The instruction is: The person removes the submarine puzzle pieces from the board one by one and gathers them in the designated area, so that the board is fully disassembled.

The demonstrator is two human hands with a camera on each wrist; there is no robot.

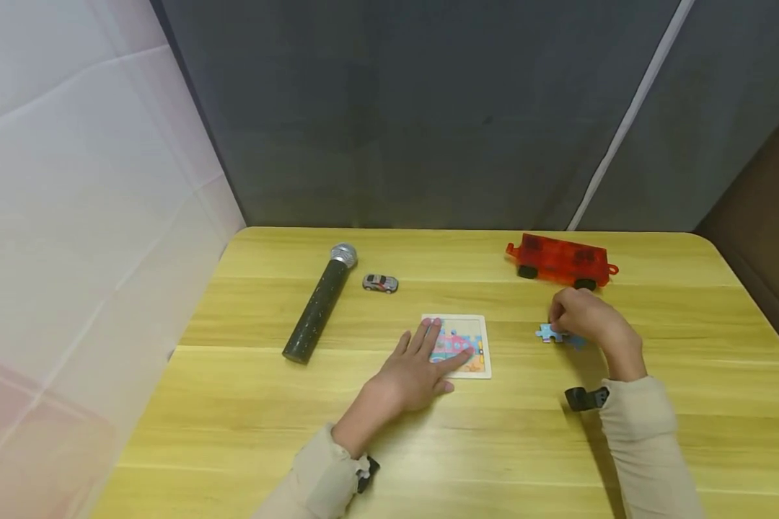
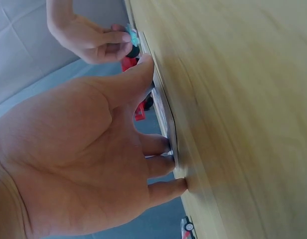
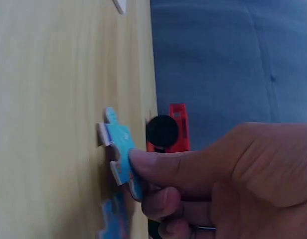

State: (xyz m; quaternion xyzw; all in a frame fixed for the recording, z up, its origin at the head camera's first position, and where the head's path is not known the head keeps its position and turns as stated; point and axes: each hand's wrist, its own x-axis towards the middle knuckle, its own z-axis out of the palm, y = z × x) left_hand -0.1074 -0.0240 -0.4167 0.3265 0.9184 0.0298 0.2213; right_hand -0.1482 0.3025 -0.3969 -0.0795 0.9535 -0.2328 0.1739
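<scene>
A square jigsaw puzzle (image 1: pixel 479 326) in a white frame lies on the table, part of its pink and blue picture in place and a bare patch toward its upper side. My left hand (image 1: pixel 410 375) rests on it with fingers spread and straight, covering its left part. To the right, my right hand (image 1: pixel 587 317) pinches a light blue puzzle piece (image 3: pixel 122 149) between thumb and fingers, just over the table. Another blue piece (image 3: pixel 112 219) lies on the wood beneath that hand, partly hidden by it in the head view.
A red toy wagon (image 1: pixel 561 261) with black wheels stands behind my right hand. At the left lie a dark speckled microphone (image 1: pixel 321 306) and a small toy car (image 1: pixel 380 283). A grey curtain (image 1: pixel 415 115) hangs behind the table's (image 1: pixel 234 432) back edge.
</scene>
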